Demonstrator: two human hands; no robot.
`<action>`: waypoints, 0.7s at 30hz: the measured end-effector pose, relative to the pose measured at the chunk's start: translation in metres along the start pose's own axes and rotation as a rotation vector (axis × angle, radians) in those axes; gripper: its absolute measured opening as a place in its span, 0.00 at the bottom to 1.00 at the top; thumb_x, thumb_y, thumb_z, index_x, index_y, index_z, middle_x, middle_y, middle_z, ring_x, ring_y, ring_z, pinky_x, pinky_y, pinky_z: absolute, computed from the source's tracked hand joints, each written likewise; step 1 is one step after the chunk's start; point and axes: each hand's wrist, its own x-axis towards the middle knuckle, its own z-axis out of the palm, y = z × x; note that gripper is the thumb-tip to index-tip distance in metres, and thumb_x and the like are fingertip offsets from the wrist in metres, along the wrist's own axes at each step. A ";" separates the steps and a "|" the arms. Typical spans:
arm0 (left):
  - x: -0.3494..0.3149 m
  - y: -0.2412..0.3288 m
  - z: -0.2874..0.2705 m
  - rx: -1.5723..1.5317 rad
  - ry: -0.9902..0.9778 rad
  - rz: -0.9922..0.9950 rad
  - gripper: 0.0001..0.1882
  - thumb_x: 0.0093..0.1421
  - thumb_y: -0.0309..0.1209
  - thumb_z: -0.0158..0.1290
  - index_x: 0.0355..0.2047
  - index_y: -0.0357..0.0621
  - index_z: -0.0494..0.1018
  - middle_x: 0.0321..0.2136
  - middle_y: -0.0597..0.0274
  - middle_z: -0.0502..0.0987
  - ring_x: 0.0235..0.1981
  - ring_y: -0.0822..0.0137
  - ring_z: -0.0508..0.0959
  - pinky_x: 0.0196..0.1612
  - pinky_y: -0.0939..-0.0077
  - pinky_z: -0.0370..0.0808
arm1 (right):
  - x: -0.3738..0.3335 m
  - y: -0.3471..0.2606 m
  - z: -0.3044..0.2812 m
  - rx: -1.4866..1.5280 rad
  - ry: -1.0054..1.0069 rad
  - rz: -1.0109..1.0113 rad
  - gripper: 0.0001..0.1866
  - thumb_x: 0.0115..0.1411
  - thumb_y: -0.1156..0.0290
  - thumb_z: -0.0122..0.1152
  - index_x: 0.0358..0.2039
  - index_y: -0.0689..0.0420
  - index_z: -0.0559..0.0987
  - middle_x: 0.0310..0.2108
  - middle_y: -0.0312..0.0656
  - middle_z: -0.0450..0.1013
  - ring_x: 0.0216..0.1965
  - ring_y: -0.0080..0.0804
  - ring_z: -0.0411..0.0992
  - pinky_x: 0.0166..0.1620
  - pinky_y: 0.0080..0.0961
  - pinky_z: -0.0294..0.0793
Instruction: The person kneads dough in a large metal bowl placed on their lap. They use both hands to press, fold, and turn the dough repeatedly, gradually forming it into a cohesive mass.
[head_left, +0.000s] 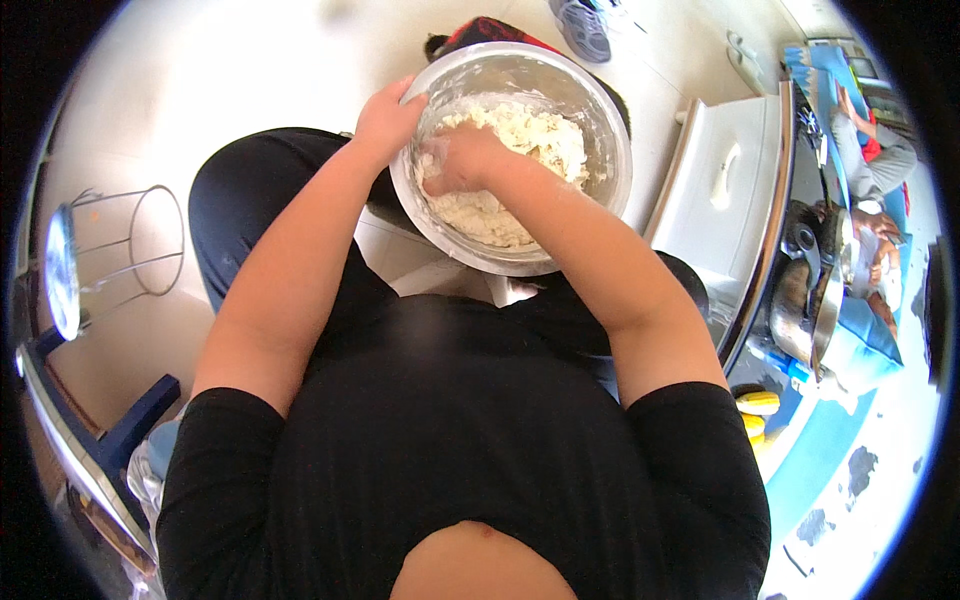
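A wide metal bowl [612, 165] rests between my knees, its inner wall smeared with flour. Crumbly pale dough [540, 135] lies in it, with looser floury clumps toward the near side. My left hand [388, 122] is closed over the bowl's left rim, thumb at the inside edge. Inside the bowl, my right hand [465, 160] is pressed into the dough at the left wall. Its fingers are floury and curled into the dough, and the tips are partly hidden.
A white cabinet [715, 170] with a drawer stands at my right; pans [795, 300] and yellow fruit [758, 403] lie beyond. Two people sit on a blue couch [868, 345] at far right. A round-topped wire-frame stool [62, 270] is at left. A grey shoe [582, 30] lies ahead.
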 end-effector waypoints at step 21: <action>-0.097 0.003 -0.032 -0.423 -0.584 -0.340 0.13 0.60 0.37 0.43 0.40 0.41 0.65 0.33 0.59 0.75 0.28 0.69 0.76 0.27 0.75 0.74 | 0.008 -0.001 0.027 -0.005 0.186 0.338 0.39 0.47 0.39 0.47 0.56 0.48 0.63 0.59 0.43 0.54 0.60 0.42 0.50 0.59 0.46 0.46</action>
